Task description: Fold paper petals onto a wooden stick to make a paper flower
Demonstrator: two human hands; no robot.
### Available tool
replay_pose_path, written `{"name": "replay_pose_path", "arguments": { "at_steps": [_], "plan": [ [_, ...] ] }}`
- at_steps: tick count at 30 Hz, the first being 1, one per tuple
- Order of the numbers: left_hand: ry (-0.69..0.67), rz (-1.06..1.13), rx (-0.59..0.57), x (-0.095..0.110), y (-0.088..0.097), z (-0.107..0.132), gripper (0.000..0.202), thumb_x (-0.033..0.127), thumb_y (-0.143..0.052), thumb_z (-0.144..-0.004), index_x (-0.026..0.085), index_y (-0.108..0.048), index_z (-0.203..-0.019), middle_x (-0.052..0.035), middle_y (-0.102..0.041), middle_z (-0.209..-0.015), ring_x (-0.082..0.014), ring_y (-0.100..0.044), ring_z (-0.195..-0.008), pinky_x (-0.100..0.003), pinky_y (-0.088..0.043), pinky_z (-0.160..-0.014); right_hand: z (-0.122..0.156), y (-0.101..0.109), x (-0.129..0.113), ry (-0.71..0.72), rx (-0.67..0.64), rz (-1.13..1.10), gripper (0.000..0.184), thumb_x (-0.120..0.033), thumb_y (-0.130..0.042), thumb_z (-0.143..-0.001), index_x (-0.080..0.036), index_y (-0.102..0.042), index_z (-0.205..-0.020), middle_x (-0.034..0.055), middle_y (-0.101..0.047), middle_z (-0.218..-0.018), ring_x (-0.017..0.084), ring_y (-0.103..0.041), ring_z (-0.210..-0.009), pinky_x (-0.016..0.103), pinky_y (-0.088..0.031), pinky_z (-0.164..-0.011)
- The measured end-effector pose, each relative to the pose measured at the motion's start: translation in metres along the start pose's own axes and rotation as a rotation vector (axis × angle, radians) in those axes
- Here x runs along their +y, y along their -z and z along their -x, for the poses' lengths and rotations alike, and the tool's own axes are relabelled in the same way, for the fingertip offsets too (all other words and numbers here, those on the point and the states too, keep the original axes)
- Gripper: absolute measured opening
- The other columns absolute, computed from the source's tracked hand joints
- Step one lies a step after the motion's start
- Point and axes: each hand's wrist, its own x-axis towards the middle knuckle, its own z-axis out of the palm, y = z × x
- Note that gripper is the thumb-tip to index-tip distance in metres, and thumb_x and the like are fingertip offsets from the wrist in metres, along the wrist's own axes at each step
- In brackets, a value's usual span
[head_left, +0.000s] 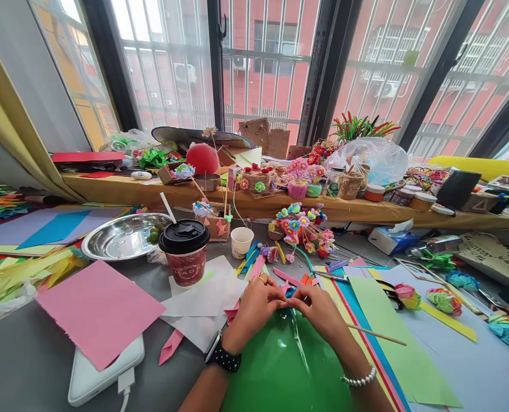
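Observation:
My left hand point(258, 306) and my right hand point(316, 312) meet at the fingertips, both closed in a pinch. What lies between the fingers is small and mostly hidden; a bit of blue material point(289, 293) shows just behind them. Beneath the hands is a large, glossy green surface point(284, 372), with a clear, shiny streak point(298, 337) running down from the fingertips, either a strip or a reflection. A thin wooden stick point(378, 334) pokes out beside my right wrist. Folded pink paper pieces point(170, 346) lie to the left, near white paper sheets point(206, 297).
A lidded drink cup point(185, 257) with a straw stands left of the hands, by a metal plate point(95, 243) and paper cup point(241, 243). Pink paper point(103, 315) covers part of a white power bank point(82, 377). Green paper point(400, 343) and paper flowers point(445, 301) lie right. Crafts crowd the windowsill point(151, 189).

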Motion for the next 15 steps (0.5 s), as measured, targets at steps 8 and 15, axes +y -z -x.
{"name": "replay_pose_path", "arguments": {
  "at_steps": [8, 15],
  "plan": [
    [0.013, -0.020, -0.003, 0.0009, -0.0007, 0.0008, 0.011, 0.020, -0.061, -0.066, 0.023, -0.070, -0.070, -0.0054, -0.057, -0.086, -0.0209, -0.050, -0.087, -0.034, -0.037, -0.079, 0.0003, -0.0020, 0.0020, -0.030, -0.008, 0.041, 0.021, -0.029, -0.052, -0.074, -0.018, -0.066, -0.064, 0.0042, -0.065, -0.066, 0.018, -0.055, -0.061, 0.027, -0.037, -0.055],
    [-0.016, -0.014, 0.034, -0.0028, -0.0012, -0.0001, 0.009, 0.023, -0.062, -0.065, 0.022, -0.070, -0.068, -0.0055, -0.057, -0.084, -0.0210, -0.051, -0.085, -0.034, -0.038, -0.077, 0.0003, 0.0004, 0.0014, 0.027, -0.032, 0.000, 0.014, -0.024, -0.055, -0.073, -0.019, -0.067, -0.068, 0.0024, -0.066, -0.069, 0.016, -0.058, -0.062, 0.024, -0.041, -0.056]
  ]
}}
